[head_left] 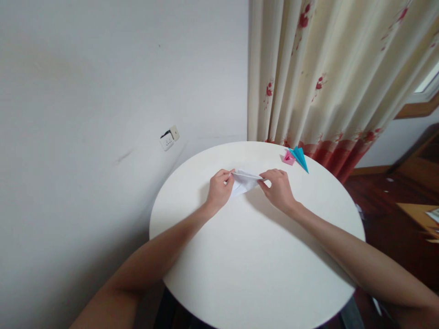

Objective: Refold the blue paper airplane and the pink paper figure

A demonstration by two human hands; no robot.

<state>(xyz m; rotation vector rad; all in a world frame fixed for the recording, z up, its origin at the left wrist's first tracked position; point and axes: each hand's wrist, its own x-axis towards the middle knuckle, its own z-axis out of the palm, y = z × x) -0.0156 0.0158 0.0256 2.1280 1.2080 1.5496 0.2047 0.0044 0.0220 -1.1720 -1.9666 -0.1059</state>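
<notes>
A folded sheet of white paper is stretched between my two hands above the round white table. My left hand pinches its left end between thumb and fingers. At the opposite end, my right hand grips the paper's right tip the same way. The upper edge of the paper runs as a crease from one hand to the other, and the lower part hangs toward the tabletop. Whether that lower part touches the table I cannot tell.
Near the table's far right edge lie a blue paper plane and a small pink folded paper piece, close together. A wall with a socket stands on the left. Behind the table hangs a floral curtain. A wooden surface is at right.
</notes>
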